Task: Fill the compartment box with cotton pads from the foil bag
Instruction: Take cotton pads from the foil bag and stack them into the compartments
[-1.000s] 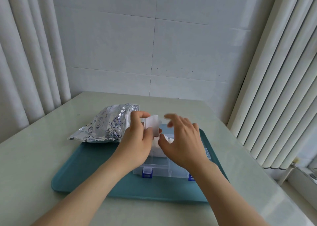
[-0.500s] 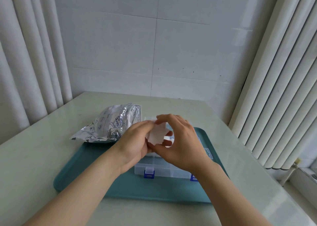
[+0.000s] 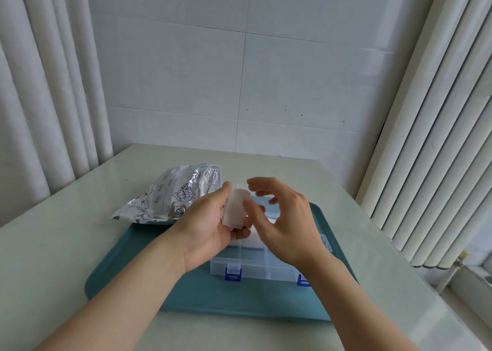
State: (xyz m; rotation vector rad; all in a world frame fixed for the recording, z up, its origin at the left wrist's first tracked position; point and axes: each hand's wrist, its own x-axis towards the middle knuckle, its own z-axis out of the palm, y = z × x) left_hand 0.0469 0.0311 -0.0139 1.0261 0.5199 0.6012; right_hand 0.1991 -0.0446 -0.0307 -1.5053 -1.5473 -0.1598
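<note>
In the head view, the left hand [image 3: 205,230] is gripping a small stack of cotton pads [image 3: 235,209], with its fingers curled round it, just over the far part of the box [image 3: 255,268]. A moment ago the right hand [image 3: 290,225] was pinching the pads too. Now its fingers are spreading and lifting away, and only the thumb seems to be touching. The foil bag [image 3: 170,198] is lying at the far left. The pads are probably going into the box next.
</note>
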